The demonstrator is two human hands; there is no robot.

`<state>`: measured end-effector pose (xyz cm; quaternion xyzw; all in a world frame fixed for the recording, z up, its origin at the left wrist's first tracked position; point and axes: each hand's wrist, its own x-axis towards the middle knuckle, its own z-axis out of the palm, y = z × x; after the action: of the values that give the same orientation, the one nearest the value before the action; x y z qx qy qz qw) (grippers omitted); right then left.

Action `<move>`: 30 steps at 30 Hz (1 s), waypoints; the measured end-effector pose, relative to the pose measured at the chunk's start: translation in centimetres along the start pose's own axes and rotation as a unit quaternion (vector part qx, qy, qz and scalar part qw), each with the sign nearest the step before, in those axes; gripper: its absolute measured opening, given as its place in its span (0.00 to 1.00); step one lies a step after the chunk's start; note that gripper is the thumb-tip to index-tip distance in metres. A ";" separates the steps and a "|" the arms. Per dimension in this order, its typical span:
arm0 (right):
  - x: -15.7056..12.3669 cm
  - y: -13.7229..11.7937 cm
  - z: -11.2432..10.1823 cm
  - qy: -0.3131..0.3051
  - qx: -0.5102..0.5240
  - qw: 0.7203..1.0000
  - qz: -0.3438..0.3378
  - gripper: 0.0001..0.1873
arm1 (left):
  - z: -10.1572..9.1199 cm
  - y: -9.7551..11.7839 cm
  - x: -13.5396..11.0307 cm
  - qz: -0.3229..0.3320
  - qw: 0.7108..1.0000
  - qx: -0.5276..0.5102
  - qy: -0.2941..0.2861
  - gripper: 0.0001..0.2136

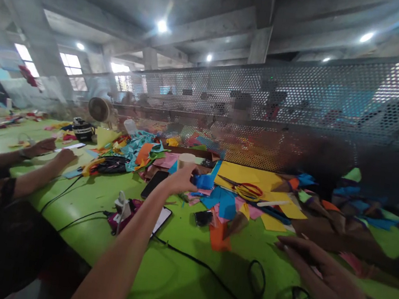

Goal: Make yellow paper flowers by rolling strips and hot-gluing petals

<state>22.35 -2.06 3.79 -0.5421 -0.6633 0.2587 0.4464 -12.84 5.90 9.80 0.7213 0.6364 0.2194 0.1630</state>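
My left hand (pixel 181 179) reaches across the bench, fingers curled at a shiny blue piece (pixel 204 182) that looks like film or thin paper. Its edge lies between thumb and fingers. Just behind that hand stands a cream roll (pixel 187 158). To the right are red-and-yellow-handled scissors (pixel 247 191) on yellow sheets (pixel 264 177). Blue paper scraps (pixel 228 204), an orange scrap (pixel 217 235) and a small black packet (pixel 203 218) lie nearer. My right hand (pixel 323 276) hovers low at the right, somewhat blurred, fingers stretched out, with no object clearly seen in it.
Black cable (pixel 205 265) loops over the green table (pixel 166 283). A dark phone (pixel 155 184), a lit phone (pixel 162 221) and a purple pouch-like item (pixel 115 222) lie left. A co-worker's hands (pixel 62 157) rest farther left. A perforated metal screen (pixel 199 100) stands behind.
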 end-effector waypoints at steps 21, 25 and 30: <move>3.2 -3.0 2.7 0.028 0.066 0.997 0.002 0.14 | 11.2 8.7 -1.6 0.099 0.832 -0.542 -0.057 0.34; 2.9 -2.1 2.4 0.051 0.034 0.998 0.005 0.15 | 12.4 8.7 -1.5 0.053 0.775 -0.624 -0.083 0.16; 2.9 -1.3 2.9 0.018 0.047 0.999 0.017 0.18 | 13.5 8.0 -1.6 0.045 0.783 -0.619 -0.043 0.19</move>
<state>19.15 0.70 4.45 -0.5365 -0.6330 0.2867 0.4788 0.85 3.86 2.29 0.5018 0.3230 0.5424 0.5913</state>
